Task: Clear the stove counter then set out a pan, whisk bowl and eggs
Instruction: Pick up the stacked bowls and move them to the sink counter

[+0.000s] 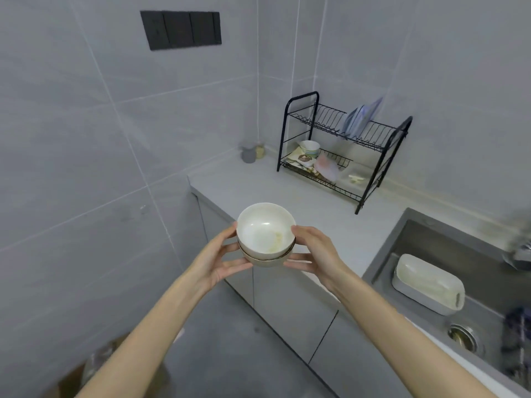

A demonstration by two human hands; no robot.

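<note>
Two stacked bowls (265,237) hang just short of the surface (287,191) — left hand (221,257) and right hand (313,254) each curled round a side. Clearing step, seemingly; next, lower them level into the sink (448,242).

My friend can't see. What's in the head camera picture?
The left hand and right hand hold two stacked white bowls near a grey counter. A black dish rack stands on it; the sink at right holds a white tub.
</note>
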